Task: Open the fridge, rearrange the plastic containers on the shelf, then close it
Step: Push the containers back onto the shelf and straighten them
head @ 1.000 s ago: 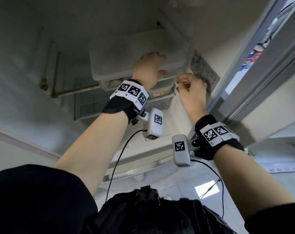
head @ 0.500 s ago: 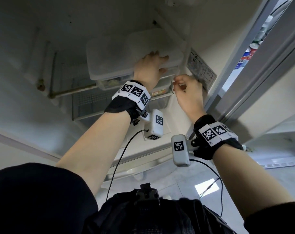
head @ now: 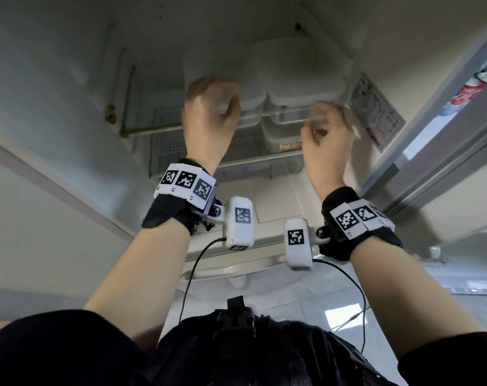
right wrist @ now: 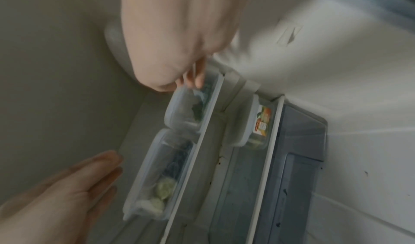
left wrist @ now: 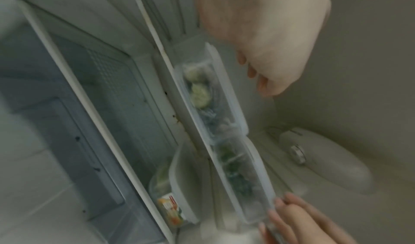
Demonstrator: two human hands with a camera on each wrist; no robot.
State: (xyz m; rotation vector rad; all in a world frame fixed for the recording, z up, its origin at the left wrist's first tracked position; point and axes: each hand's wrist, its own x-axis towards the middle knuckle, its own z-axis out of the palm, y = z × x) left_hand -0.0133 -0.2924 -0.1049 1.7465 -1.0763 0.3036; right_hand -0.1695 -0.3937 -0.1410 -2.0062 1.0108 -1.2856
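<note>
Two clear lidded containers sit side by side on the top fridge shelf. The left container (head: 217, 65) holds cucumber slices (left wrist: 199, 91). The right container (head: 300, 71) holds dark greens (right wrist: 193, 109). A third, labelled container (head: 281, 135) stands on the shelf below. My left hand (head: 217, 101) hovers in front of the left container with its fingers (right wrist: 98, 166) straight and apart from it. My right hand (head: 323, 118) pinches the near end of the right container with its fingertips (right wrist: 197, 79). Both hands are motion-blurred.
The fridge door (head: 445, 151) stands open at the right with drink cans (head: 465, 96) in its rack. A sticker (head: 376, 112) covers the right inner wall. The left half of the lower shelf (head: 167, 146) is bare.
My left hand has come off the container lid and shifted left. My right hand stays at the right container's front end. The view has tilted up.
</note>
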